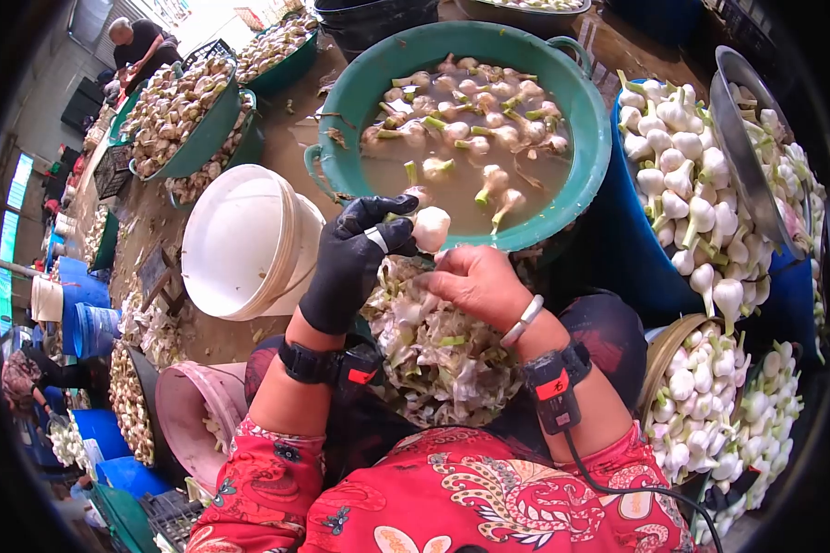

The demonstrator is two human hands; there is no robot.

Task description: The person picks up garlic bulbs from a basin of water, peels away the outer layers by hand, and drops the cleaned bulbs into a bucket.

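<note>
My left hand (367, 241), in a black glove with a white band on one finger, is closed around a peeled white garlic bulb (431, 229). My bare right hand (481, 284) is just below and right of the bulb, thumb and fingers pinched together; what is between them, if anything, I cannot make out. Under both hands lies a heap of garlic skins (447, 364) between my knees. Just beyond the bulb stands a green tub (341, 120) of murky water, where unpeeled garlic bulbs (498, 134) with cut stems float.
Peeled garlic fills a blue barrel (632, 226) at the right, with a metal basin (742, 138) against it. A tan bucket (659, 355) of garlic stands by my right knee. White buckets (249, 244) and a pink bucket (189, 405) are at left. Farther back, a person (143, 51) bends over garlic-filled tubs.
</note>
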